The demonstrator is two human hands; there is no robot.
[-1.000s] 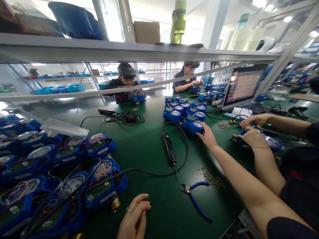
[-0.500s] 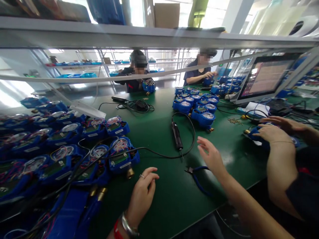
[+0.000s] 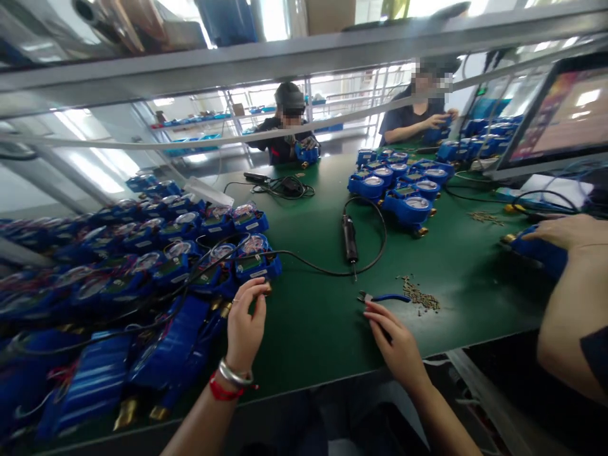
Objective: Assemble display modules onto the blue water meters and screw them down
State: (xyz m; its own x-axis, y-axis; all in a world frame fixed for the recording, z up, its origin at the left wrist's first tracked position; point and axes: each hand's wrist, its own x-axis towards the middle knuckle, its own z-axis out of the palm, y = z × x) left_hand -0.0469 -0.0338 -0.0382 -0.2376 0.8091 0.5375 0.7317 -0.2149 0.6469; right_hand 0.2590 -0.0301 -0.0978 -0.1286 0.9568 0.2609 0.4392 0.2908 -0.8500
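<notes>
My left hand point(image 3: 247, 326), with a ring, a silver bangle and a red band, reaches to the nearest blue meter point(image 3: 256, 258). Its fingertips are at the meter's brass fitting point(image 3: 268, 289); thumb and fingers stay apart, and no firm grip shows. Wires and a green board lie exposed in that meter. My right hand point(image 3: 396, 345) hovers low over the table with fingers stretched, just below the blue-handled cutting pliers point(image 3: 387, 297). A pile of small brass-coloured screws point(image 3: 422, 296) lies beside the pliers' handles. Farther back lies a black electric screwdriver point(image 3: 350, 239), its bit towards me.
Rows of blue meters point(image 3: 142, 240) crowd the left, with black cable across them. More meters point(image 3: 399, 183) stand centre back. A co-worker's hand point(image 3: 570, 231) rests on a blue meter at right, near a monitor point(image 3: 560, 120). Two people sit opposite. A shelf point(image 3: 285, 57) crosses overhead.
My left hand has moved onto the nearest meter's brass fitting. My right hand has come down beside the pliers. The view has shifted, and the screw pile is now uncovered.
</notes>
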